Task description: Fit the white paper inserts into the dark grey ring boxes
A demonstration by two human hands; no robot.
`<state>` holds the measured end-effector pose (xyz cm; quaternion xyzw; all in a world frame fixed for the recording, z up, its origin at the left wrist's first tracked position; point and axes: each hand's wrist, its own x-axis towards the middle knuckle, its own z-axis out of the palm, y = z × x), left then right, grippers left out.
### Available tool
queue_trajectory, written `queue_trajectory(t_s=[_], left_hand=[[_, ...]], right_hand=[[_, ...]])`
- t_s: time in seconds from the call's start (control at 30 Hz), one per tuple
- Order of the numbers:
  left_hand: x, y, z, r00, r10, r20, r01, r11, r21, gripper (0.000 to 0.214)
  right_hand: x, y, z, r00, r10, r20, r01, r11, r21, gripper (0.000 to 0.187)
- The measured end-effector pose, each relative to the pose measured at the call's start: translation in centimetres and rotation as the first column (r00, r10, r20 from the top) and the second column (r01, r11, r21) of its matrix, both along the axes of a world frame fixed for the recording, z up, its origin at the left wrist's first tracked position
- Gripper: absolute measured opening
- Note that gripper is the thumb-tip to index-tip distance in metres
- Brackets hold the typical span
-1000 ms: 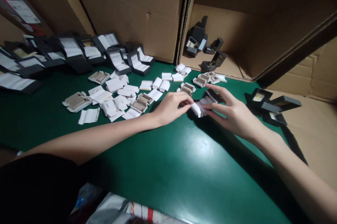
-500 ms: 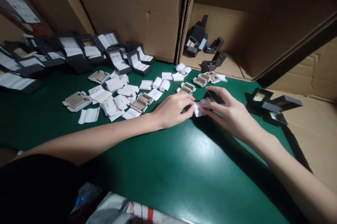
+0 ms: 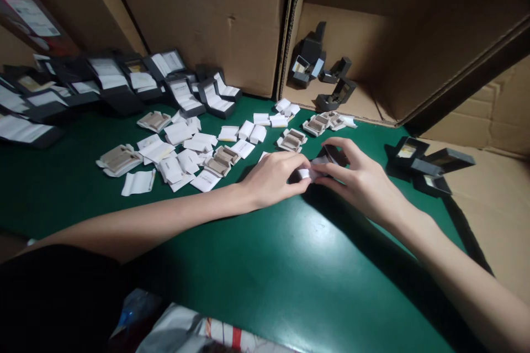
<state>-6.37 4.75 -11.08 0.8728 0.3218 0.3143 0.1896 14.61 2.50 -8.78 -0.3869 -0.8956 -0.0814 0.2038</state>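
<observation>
My left hand (image 3: 275,179) and my right hand (image 3: 362,182) meet over a small open black box (image 3: 333,154) on the green table (image 3: 265,264). Both hands pinch a white insert (image 3: 306,173) at the box's near side, fingers curled round it. The lower part of the box is hidden behind my fingers.
Loose white and beige inserts (image 3: 186,154) lie scattered to the left. Open black boxes (image 3: 124,85) line the far left. A big cardboard carton (image 3: 372,49) lying open on its side holds a few black boxes (image 3: 323,74). Three more black boxes (image 3: 426,165) sit at the right.
Both hands have drawn closer together and lower over the box. The white insert has gone from lifted and showing to pressed down and mostly covered by my fingers.
</observation>
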Motion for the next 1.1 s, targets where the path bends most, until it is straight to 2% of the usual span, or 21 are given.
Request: queue_trajectory(t_s=[0.2,0.5,0.63,0.8,0.9,1.1], left_hand=[[0.1,-0.1,-0.1,1.0,-0.017,0.002,0.017,0.999,0.032,0.013],[0.5,-0.4,0.5,0.995,-0.01,-0.1,0.019,0.996,0.091,0.009],[0.8,-0.7,0.9,0.981,0.044,-0.188,-0.024,0.994,0.107,0.008],[1.5,-1.3,1.4,0.919,0.15,-0.365,-0.071,0.972,0.222,0.013],[1.7,-1.5,1.5,0.89,0.189,-0.416,-0.084,0.962,0.258,0.015],[0.9,-1.3,1.0,0.88,0.154,-0.449,0.023,0.93,0.366,0.012]], right_hand=[[-0.4,-0.2,-0.1,0.999,-0.029,-0.033,0.03,0.999,0.022,0.019],[-0.9,-0.5,-0.6,0.997,-0.078,-0.029,0.08,0.993,0.091,0.015],[-1.1,-0.7,-0.6,0.997,-0.077,0.008,0.076,0.993,0.093,0.014],[-0.9,-0.7,-0.4,0.996,-0.047,0.07,0.043,0.997,0.06,0.015],[-0.8,-0.7,-0.4,0.997,-0.043,0.069,0.039,0.997,0.06,0.015],[-1.2,-0.8,-0.9,0.998,-0.061,0.021,0.059,0.993,0.105,0.012]])
